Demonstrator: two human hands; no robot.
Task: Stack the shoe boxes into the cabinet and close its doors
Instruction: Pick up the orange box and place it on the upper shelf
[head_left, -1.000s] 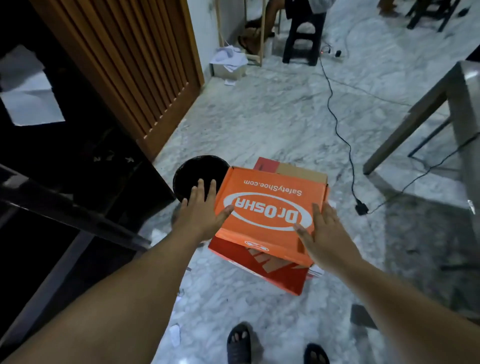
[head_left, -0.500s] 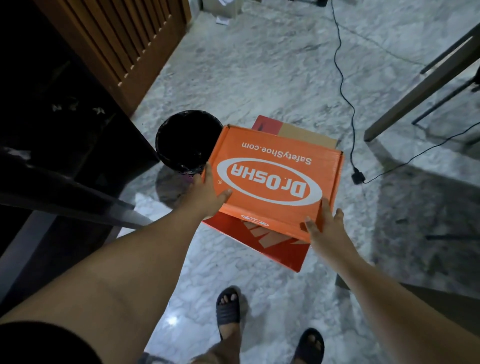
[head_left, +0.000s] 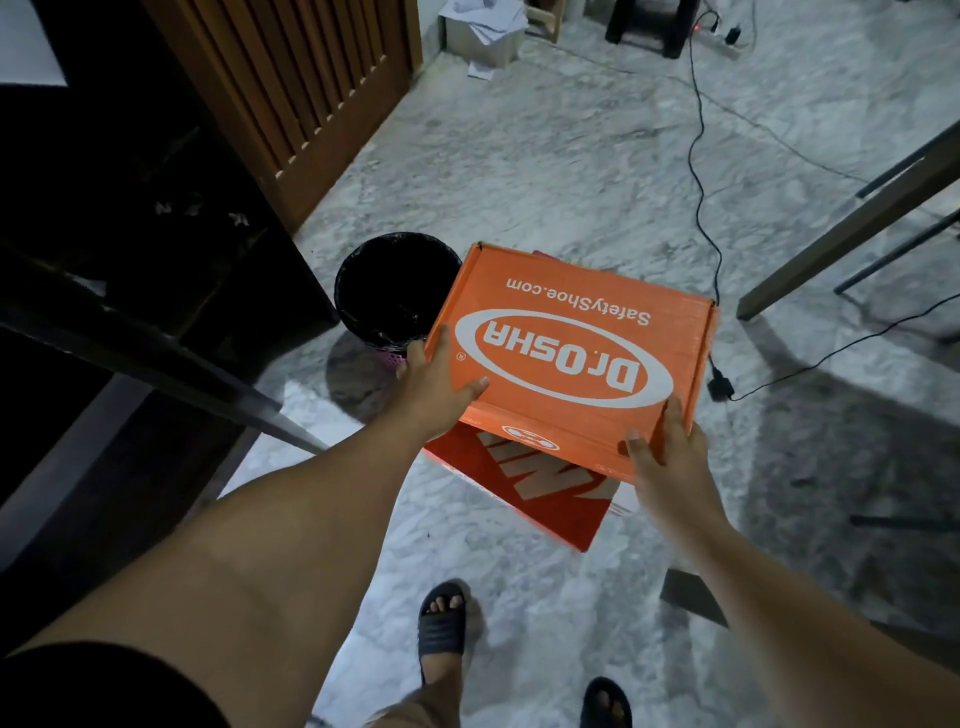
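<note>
An orange shoe box (head_left: 571, 332) with a white oval logo is held between both hands, tilted, above the floor. My left hand (head_left: 434, 384) grips its near-left corner, thumb on the lid. My right hand (head_left: 665, 447) clasps its near-right corner. Under it on the marble floor lies a red shoe box (head_left: 540, 493) with large white letters, partly covered by the orange one. The dark cabinet (head_left: 130, 260) stands open at the left; its inside is too dark to read, and its dark door edge (head_left: 171, 364) juts toward me.
A black-lined bin (head_left: 389, 291) stands just left of the boxes. A brown slatted door (head_left: 291, 88) is behind the cabinet. A black cable with a plug (head_left: 721, 387) runs across the floor right of the boxes. Table legs (head_left: 852, 223) are at the right. My sandalled feet (head_left: 441, 623) are below.
Both hands closed onto the orange box's near corners and raised it off the red box, which now shows more of its lid. The view has tilted down toward my feet.
</note>
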